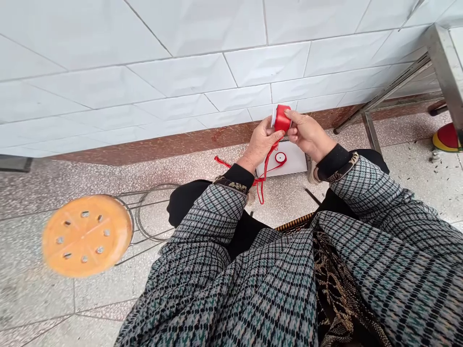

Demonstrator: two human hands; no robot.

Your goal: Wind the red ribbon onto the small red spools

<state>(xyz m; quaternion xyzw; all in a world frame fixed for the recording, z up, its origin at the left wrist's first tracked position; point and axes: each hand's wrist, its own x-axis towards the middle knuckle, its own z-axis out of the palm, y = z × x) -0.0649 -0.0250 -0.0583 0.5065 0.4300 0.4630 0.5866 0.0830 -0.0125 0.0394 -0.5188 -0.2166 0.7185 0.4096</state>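
Left grip (pixel 262 141), right grip (pixel 308 136) hold red ribbon spool (pixel 282 118)

Two hands (pixel 261 142), two checked sleeves (pixel 215 214), one spool of red ribbon (pixel 282 118), one flat red coil (pixel 280 157), one white panel (pixel 294 166), one orange stool (pixel 84 241) with eight holes (pixel 85 214), one metal frame (pixel 444 65), one red-and-yellow object (pixel 446 138).
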